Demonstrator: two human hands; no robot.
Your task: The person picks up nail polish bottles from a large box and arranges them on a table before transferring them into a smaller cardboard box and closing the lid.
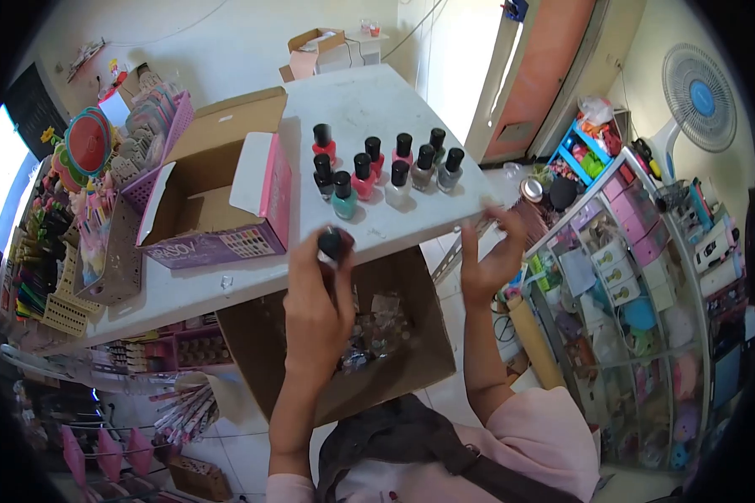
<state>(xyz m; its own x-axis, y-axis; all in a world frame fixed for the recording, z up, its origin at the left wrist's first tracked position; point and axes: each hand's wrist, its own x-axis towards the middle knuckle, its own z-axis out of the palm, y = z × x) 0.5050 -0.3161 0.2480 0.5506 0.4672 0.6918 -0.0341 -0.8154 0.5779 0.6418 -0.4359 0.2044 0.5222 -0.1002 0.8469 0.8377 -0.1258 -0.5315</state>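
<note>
**Bottle held at the counter edge, next to the standing group**

Left hand raised from below the counter, fingers closed round a dark-capped nail polish bottle held right at the front edge, just short of the cluster of nail polish bottles standing upright in loose rows on the white top. Wrist straight, forearm running up from the lower frame, knuckles toward the camera, so the bottle's glass body mostly hidden behind the fingertips; colour not clear.

Right hand empty, fingers spread and slightly curled, hovering off the right corner of the counter and touching nothing; forearm bent up from a pink sleeve.

To do well here, judging from the pose: keep the bottle upright by the cap, clear the counter edge before lowering, and aim for the free spot beside the teal bottle at the front-left of the group without knocking its neighbours. Worth minding the pink open box just to the left, flap hanging near the path.

Below the counter, an open cardboard carton with small wrapped items inside, directly under both hands.
</note>
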